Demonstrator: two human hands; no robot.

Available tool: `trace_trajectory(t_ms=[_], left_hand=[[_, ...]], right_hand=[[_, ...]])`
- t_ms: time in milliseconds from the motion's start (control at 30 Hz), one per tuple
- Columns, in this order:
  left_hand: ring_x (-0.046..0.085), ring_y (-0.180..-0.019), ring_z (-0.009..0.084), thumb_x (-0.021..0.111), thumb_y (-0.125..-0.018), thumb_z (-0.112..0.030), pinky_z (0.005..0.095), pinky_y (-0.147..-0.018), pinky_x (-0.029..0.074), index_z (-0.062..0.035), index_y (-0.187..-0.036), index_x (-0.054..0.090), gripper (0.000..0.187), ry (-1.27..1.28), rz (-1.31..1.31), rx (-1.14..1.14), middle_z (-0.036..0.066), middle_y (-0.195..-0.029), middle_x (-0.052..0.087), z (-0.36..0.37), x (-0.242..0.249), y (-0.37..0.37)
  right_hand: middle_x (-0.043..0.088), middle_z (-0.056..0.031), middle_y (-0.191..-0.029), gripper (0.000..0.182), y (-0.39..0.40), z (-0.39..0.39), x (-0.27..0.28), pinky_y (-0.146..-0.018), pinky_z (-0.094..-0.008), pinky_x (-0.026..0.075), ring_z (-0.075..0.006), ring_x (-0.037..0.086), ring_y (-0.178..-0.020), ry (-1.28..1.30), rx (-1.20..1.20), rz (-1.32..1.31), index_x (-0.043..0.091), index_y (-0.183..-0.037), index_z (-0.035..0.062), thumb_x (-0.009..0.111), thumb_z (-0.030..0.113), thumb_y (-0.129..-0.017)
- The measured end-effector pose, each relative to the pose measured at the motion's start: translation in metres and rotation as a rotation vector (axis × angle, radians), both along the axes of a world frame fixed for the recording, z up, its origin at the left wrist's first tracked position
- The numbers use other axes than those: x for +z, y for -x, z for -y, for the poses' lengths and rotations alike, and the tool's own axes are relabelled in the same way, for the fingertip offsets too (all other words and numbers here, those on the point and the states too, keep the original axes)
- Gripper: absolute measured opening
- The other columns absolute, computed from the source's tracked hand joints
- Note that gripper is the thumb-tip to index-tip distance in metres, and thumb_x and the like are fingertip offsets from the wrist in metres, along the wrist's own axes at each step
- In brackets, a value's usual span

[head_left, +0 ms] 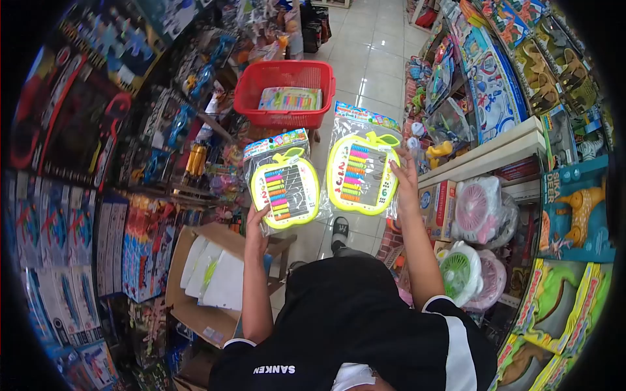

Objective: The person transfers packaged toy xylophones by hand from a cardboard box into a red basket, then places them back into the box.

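Note:
My left hand point(257, 225) grips the lower left edge of a packaged apple-shaped abacus point(285, 192), yellow-green rimmed with rows of coloured beads, in a clear bag. On the other side, my right hand point(405, 176) holds a second packaged abacus point(363, 173) by its right edge. This one looks a little larger and sits slightly higher, with numbers on its left side. Both packs face me side by side, a small gap between them. Just beyond them stands a red plastic basket point(283, 119) with a similar colourful pack point(291, 99) inside.
An open cardboard box point(215, 260) with white packs is at my lower left. Shelves of packaged toys line both sides. Small pink fans point(478, 208) and a green fan point(460, 270) stand at right. A tiled aisle point(365, 39) runs ahead.

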State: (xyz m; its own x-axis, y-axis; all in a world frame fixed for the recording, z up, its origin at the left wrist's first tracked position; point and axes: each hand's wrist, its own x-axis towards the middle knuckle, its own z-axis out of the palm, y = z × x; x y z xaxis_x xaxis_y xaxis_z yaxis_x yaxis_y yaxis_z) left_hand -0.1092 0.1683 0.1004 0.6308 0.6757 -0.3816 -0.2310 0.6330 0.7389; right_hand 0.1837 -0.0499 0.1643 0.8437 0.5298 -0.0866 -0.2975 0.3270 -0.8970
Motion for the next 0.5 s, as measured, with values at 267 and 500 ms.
trace_trajectory(t_ms=[267,500], left_hand=[[0.06,-0.108,0.0135,0.054,-0.101,-0.017,0.0313,-0.093,0.049,0.0002,-0.136,0.047,0.039,-0.263,-0.135,-0.076,0.007,-0.122,0.062,-0.015,-0.009,-0.082],[0.061,-0.104,0.0126,0.056,-0.1,-0.02,0.0293,-0.09,0.05,0.0009,-0.135,0.048,0.041,-0.335,-0.243,-0.047,0.007,-0.121,0.062,-0.07,-0.006,-0.114]], right_hand=[[0.066,-0.0144,-0.112,0.05,-0.066,-0.006,-0.044,-0.08,-0.0293,0.054,-0.0156,0.066,-0.095,0.105,-0.038,-0.04,0.032,-0.144,0.0082,0.054,0.01,-0.099],[0.063,-0.0123,-0.117,0.042,-0.107,-0.054,-0.066,-0.087,-0.0295,0.052,-0.017,0.064,-0.102,0.025,-0.028,-0.232,0.042,-0.14,0.0034,0.052,0.013,-0.1]])
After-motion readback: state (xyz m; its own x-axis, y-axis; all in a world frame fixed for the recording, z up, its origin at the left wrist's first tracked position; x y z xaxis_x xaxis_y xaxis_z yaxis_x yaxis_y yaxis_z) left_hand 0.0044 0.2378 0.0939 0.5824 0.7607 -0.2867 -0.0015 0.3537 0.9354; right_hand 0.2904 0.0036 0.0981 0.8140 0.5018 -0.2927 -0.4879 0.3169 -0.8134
